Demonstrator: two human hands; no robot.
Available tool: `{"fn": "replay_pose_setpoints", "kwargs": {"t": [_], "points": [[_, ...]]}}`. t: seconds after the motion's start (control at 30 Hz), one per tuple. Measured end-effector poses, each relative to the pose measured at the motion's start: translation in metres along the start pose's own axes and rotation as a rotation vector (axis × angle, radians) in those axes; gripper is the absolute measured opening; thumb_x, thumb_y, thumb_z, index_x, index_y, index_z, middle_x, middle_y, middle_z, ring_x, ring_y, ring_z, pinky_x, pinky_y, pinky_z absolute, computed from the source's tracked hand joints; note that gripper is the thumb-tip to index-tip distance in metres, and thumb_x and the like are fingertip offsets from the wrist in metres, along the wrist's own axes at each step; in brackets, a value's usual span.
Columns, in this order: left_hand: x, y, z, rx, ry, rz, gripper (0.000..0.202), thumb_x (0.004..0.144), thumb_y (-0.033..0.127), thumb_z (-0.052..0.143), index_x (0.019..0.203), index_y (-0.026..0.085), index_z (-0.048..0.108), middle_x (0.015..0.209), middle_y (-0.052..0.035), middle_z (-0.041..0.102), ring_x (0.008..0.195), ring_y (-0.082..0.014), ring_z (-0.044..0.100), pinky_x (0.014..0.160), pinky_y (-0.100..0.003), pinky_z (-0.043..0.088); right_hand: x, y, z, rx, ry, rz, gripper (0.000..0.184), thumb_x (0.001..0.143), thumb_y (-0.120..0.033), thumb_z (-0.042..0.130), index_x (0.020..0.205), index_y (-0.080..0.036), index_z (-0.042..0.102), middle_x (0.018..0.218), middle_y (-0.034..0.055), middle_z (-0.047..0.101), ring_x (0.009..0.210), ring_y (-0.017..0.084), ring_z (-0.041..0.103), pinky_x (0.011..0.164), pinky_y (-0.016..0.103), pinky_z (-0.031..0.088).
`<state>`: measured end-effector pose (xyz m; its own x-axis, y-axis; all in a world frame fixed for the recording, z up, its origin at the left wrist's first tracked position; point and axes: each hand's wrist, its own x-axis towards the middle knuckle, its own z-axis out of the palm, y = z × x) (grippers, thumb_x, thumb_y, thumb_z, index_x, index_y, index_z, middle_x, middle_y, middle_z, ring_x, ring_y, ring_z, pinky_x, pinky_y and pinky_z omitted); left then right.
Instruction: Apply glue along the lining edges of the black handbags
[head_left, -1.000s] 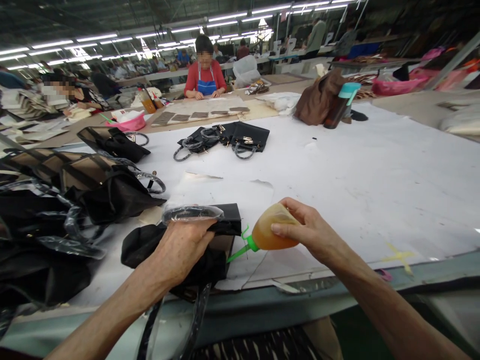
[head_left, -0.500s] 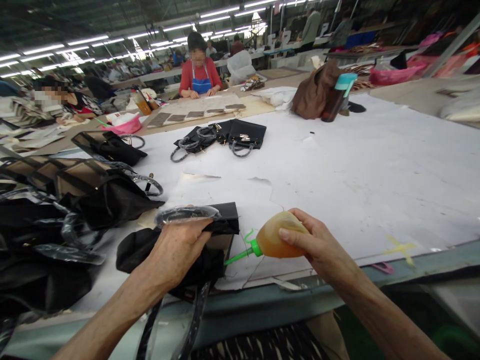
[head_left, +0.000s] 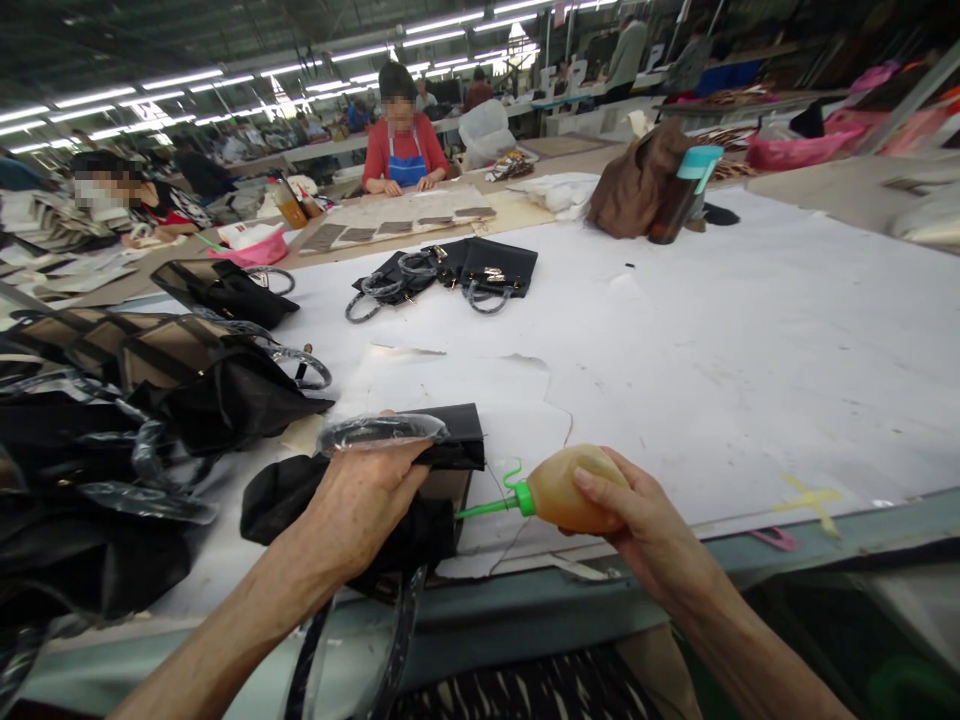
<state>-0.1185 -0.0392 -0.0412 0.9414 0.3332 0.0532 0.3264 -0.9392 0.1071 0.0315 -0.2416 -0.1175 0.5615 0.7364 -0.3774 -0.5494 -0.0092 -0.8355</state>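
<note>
My left hand [head_left: 358,505] is closed over the top of a black handbag [head_left: 420,470] near the table's front edge, pressing down its plastic-wrapped handle [head_left: 379,430]. My right hand [head_left: 645,525] grips an amber squeeze bottle [head_left: 570,488] lying on its side. The bottle's green nozzle [head_left: 491,506] points left and its tip reaches the bag's open side. A black strap hangs from the bag over the table edge.
A heap of black bags [head_left: 135,420] fills the left side. Two more black bags [head_left: 450,272] lie mid-table on white paper [head_left: 712,330]. A brown bag and teal-capped bottle [head_left: 679,195] stand at the back. A person in red [head_left: 403,150] works at the far side.
My right hand has drawn the squeeze bottle lower and slightly rightward, and the nozzle now lies flatter against the bag's side. My left hand stays clamped on the bag.
</note>
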Motion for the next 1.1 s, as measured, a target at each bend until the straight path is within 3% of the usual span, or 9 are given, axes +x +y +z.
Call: {"fn": "replay_pose_setpoints", "kwargs": {"t": [0.2,0.37,0.63,0.73,0.87,1.1], "points": [[-0.001,-0.001,0.001,-0.028,0.006,0.005,0.024,0.08,0.015,0.043,0.09,0.017,0.065,0.091,-0.0085,0.068,0.089,-0.0256,0.063,0.08,-0.039,0.048,-0.002,0.007,-0.003,0.052,0.005,0.045,0.033,0.077,-0.038,0.069,0.099,-0.016,0.06,0.095,0.0108,0.061,0.087,0.028,0.056,0.064,0.035,0.05],[-0.001,-0.002,0.002,-0.026,0.01,0.005,0.024,0.081,0.018,0.042,0.089,0.018,0.065,0.09,-0.0061,0.069,0.087,-0.0224,0.063,0.078,-0.034,0.049,-0.004,0.007,0.0,0.073,0.021,0.065,0.035,0.077,-0.039,0.07,0.099,-0.015,0.059,0.096,0.011,0.06,0.087,0.028,0.055,0.062,0.033,0.05],[-0.003,-0.004,0.006,-0.006,0.024,0.03,0.024,0.083,0.018,0.041,0.092,0.018,0.063,0.094,-0.007,0.067,0.087,-0.0242,0.061,0.08,-0.038,0.047,-0.016,0.005,0.0,0.051,-0.038,0.088,0.027,0.078,-0.038,0.068,0.093,-0.019,0.057,0.085,0.0054,0.057,0.081,0.026,0.054,0.06,0.033,0.048],[-0.004,-0.004,0.007,-0.013,0.022,0.029,0.024,0.083,0.017,0.041,0.094,0.019,0.063,0.094,-0.0065,0.066,0.088,-0.0236,0.061,0.08,-0.037,0.047,-0.02,0.0,-0.002,-0.051,-0.039,-0.006,0.023,0.078,-0.038,0.068,0.084,-0.02,0.055,0.077,0.0017,0.054,0.076,0.022,0.051,0.059,0.028,0.044],[-0.005,-0.004,0.007,-0.016,0.014,0.033,0.024,0.084,0.017,0.04,0.094,0.019,0.062,0.094,-0.0057,0.066,0.089,-0.0225,0.06,0.081,-0.036,0.047,-0.025,-0.009,-0.001,-0.299,-0.029,-0.146,0.025,0.08,-0.041,0.067,0.089,-0.022,0.055,0.078,0.0006,0.056,0.071,0.019,0.05,0.059,0.025,0.041],[-0.004,-0.002,0.004,-0.017,-0.025,0.014,0.024,0.083,0.015,0.041,0.095,0.018,0.062,0.094,-0.0079,0.064,0.092,-0.0249,0.058,0.084,-0.041,0.046,-0.025,-0.014,0.014,-0.498,0.04,-0.202,0.03,0.079,-0.044,0.065,0.095,-0.024,0.049,0.082,0.0003,0.059,0.074,0.022,0.055,0.061,0.029,0.044]]}}
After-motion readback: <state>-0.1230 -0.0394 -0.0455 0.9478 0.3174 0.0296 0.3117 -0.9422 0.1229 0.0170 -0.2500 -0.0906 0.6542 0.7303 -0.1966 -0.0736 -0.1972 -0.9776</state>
